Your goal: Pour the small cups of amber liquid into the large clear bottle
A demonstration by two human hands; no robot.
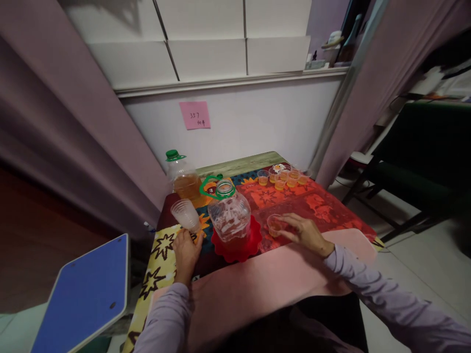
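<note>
My left hand [187, 252] is closed around the lower end of a tilted stack of clear plastic cups [184, 214] at the table's left side. On the right, my right hand [303, 233] pinches the rim of a small clear plastic cup [274, 226] with amber liquid in it. Between my hands a clear plastic jug [228, 215] stands uncapped in a red scalloped dish [255, 238]; a green handle ring [209, 186] sits around its neck. Several filled cups [280, 181] are grouped at the far right of the table.
A second jug [184, 179], green-capped and partly full of amber liquid, stands at the back left. A patterned cloth [162, 245] and a pink mat [253, 284] cover the table. A blue board [90, 289] is at left, a dark chair [423, 147] at right.
</note>
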